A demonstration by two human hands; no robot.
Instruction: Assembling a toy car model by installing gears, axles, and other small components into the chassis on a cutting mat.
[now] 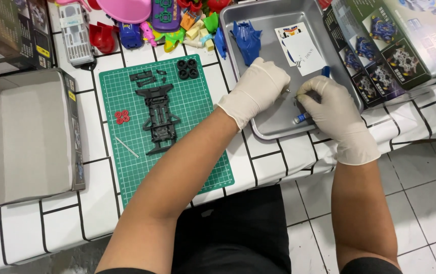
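White tiled worktop (279, 157) carries my metal tray (274, 127); over it my left hand (256, 89) pinches a tiny pin (288, 91), while my right hand (329, 109) is closed on a blue screwdriver (303, 118).

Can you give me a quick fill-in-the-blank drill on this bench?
1. Both gloved hands work over the metal ____.
2. The black chassis lies on the ____ cutting mat.
3. The small wheels left of the chassis are ____.
4. The car body shell in the tray is ____.
Answers: tray; green; red; blue
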